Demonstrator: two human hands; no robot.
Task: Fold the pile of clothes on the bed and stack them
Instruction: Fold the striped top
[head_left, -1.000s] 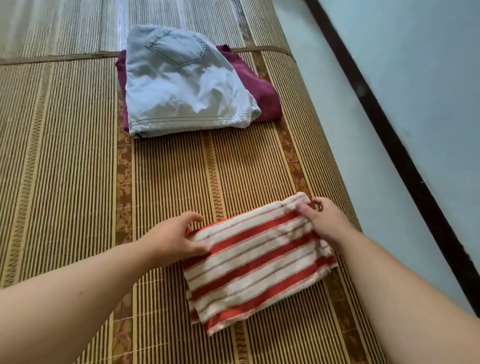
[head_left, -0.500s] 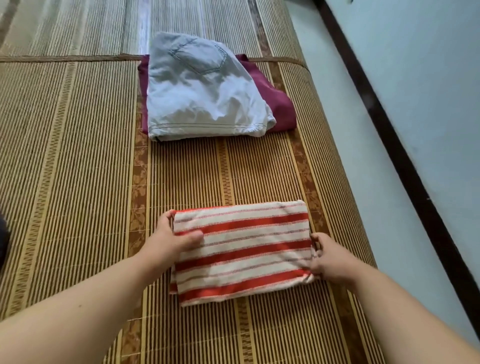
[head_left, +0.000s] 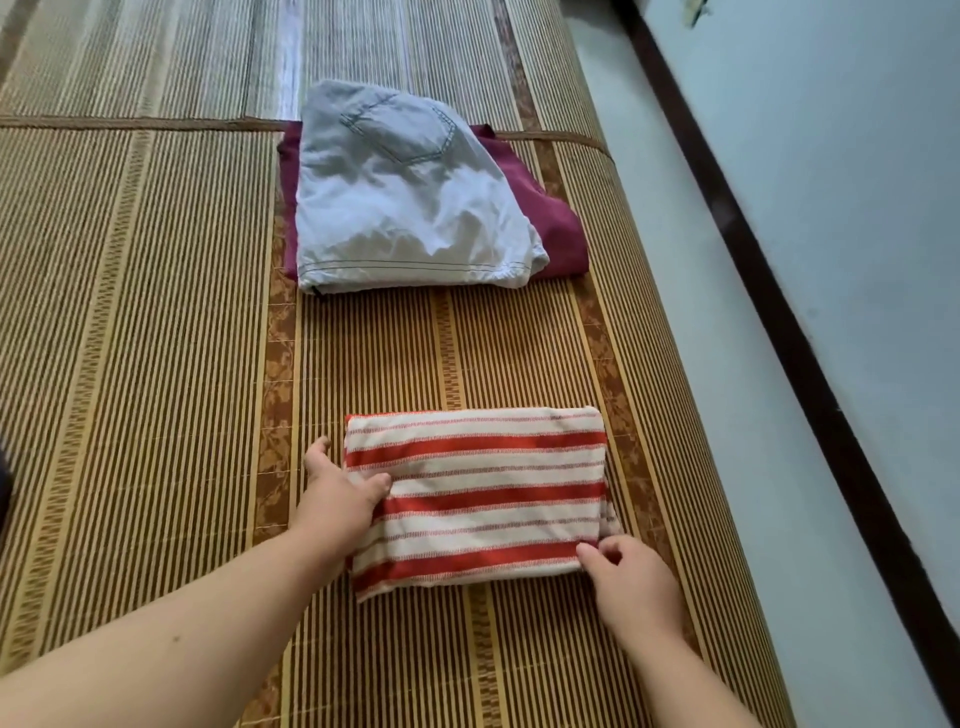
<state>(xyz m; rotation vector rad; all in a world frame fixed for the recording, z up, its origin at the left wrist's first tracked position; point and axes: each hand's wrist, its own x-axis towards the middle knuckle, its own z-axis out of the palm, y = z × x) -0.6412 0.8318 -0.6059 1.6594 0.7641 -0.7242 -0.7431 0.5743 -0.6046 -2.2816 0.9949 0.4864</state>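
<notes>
A: Entry, head view. Where is the striped cloth (head_left: 475, 499)?

B: Folded into a flat rectangle on the woven mat (head_left: 156, 364), at 6 o'clock from the middle of the view, red stripes running 9 to 3.

A: Left hand (head_left: 337, 499)?

B: At the cloth's 9 o'clock edge. The thumb lies on top and pinches the edge; one finger points to 12 along the mat beside the cloth. The other fingers are hidden, cannot tell how they lie.

A: Right hand (head_left: 631, 584)?

B: At the 5 o'clock corner. Fingers curled, thumb and forefinger pinching that corner.

A: The stack?

B: At 12 o'clock from the cloth, well apart. Pale folded denim (head_left: 405, 208), pocket up, lies on a maroon garment (head_left: 550, 218), which shows at the 3 and 9 o'clock sides.
</notes>
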